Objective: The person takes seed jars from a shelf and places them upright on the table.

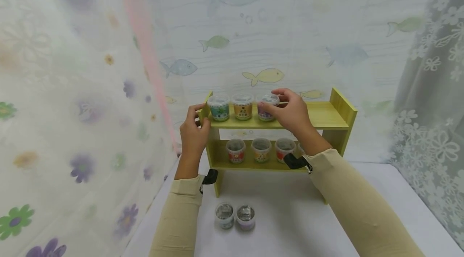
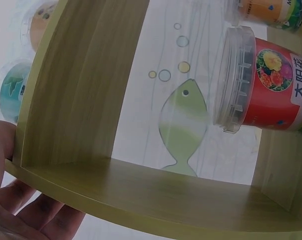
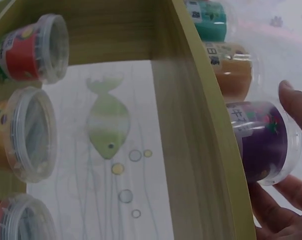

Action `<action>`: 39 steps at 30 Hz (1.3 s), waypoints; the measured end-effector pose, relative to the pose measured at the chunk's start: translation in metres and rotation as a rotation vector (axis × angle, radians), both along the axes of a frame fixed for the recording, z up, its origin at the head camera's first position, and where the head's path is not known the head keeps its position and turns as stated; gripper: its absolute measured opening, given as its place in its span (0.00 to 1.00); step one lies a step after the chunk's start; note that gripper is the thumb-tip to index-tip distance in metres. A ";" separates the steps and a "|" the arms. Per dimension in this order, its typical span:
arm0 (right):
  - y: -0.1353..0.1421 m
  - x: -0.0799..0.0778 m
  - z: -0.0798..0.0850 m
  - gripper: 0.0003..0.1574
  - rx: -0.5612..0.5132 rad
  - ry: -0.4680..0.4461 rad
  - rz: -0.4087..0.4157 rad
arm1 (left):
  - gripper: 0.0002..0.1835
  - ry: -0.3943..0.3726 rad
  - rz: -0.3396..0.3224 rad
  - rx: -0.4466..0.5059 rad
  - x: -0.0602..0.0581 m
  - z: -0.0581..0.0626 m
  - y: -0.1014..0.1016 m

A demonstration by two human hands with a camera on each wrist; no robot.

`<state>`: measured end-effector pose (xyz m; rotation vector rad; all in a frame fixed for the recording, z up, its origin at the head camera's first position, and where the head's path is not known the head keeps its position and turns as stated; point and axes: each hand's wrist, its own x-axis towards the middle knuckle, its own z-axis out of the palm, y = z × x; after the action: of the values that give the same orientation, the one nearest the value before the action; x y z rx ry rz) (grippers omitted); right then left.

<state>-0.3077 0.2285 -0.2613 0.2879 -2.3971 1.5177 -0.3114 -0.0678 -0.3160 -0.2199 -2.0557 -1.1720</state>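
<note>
My right hand (image 1: 294,115) holds a purple-labelled plastic cup (image 3: 264,142) with a clear lid on the top board of a small yellow-green wooden shelf (image 1: 324,117). Its thumb lies across the front of the cup near the lid, and the other fingers reach round the far side. To the left of that cup stand an orange-labelled cup (image 1: 243,108) and a teal-labelled cup (image 1: 219,110). My left hand (image 1: 193,134) grips the shelf's left end panel, beside the teal cup, its fingers partly hidden behind the wood in the left wrist view.
The lower board carries several lidded cups, among them a red-labelled cup (image 1: 236,153) and a yellow-labelled cup (image 1: 262,152); my right forearm partly covers the rightmost. Two cups, one grey (image 1: 224,218) and one pale purple (image 1: 246,220), stand on the white table (image 1: 290,224). Patterned curtains enclose the table.
</note>
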 end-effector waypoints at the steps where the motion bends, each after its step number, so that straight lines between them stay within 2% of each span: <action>1: 0.001 0.000 0.000 0.51 0.003 0.003 0.001 | 0.22 0.002 0.001 -0.002 0.000 0.001 0.000; 9: 0.008 0.001 0.002 0.45 -0.011 -0.021 0.056 | 0.22 0.002 -0.003 0.002 -0.001 0.001 0.000; 17: 0.010 0.000 0.000 0.59 0.020 -0.059 0.075 | 0.22 0.004 0.001 -0.008 0.000 0.001 -0.003; 25: 0.012 -0.001 0.003 0.53 0.029 -0.030 0.089 | 0.22 0.015 -0.009 -0.015 -0.002 0.003 -0.002; 39: 0.014 0.002 0.005 0.54 0.164 -0.011 0.051 | 0.22 0.006 -0.028 0.003 -0.003 -0.001 -0.002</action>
<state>-0.3055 0.2427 -0.2561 0.3792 -2.5457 1.3489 -0.3145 -0.0694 -0.3167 -0.2509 -2.0514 -1.1896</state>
